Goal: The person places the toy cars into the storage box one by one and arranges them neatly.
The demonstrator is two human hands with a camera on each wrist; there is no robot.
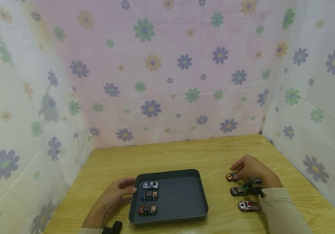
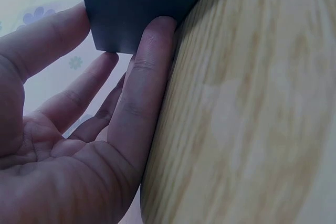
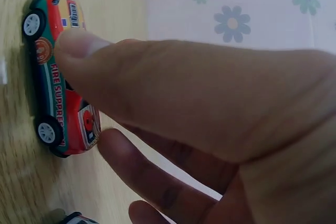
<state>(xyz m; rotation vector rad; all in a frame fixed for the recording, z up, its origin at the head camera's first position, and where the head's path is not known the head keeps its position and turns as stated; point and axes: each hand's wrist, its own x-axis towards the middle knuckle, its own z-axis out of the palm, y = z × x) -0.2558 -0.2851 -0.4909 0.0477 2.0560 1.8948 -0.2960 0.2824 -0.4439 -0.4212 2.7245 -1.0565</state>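
My left hand [image 1: 116,195] is at the left side of a dark grey tray [image 1: 182,214], fingers fairly straight and fingertips against its outer wall, as the left wrist view shows. In the tray, a white toy car [image 1: 150,185], a blue-black toy car [image 1: 149,196] and a red-black toy car [image 1: 147,210] line up along the left. My right hand [image 1: 250,169] reaches over a red and orange toy car [image 3: 58,77] on the table. Its thumb overlaps the car's top in the right wrist view, while another fingertip comes right at one end.
Near my right hand stand a black-green toy car [image 1: 238,191], a white and red toy car [image 1: 248,206] and a dark toy car [image 1: 255,180] partly hidden by the wrist. Flower-patterned cloth [image 1: 170,81] walls in the wooden table [image 1: 167,156] at the back and sides.
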